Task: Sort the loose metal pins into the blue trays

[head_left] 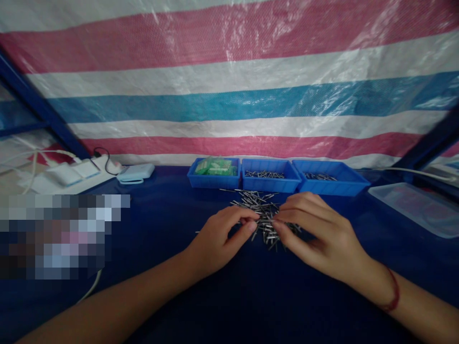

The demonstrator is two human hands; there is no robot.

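Thin metal pins (pixel 263 206) are lying heaped on a blue table (pixel 251 306), long axes crossing, ends pointing many ways. The left hand (pixel 219 234) and right hand (pixel 319 234) are bending half-closed over the heap; whether either is gripping a pin is unclear.

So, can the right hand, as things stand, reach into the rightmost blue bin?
Probably yes: the rightmost blue bin is open at the top and sits just beyond the right hand, with no visible obstacle between.
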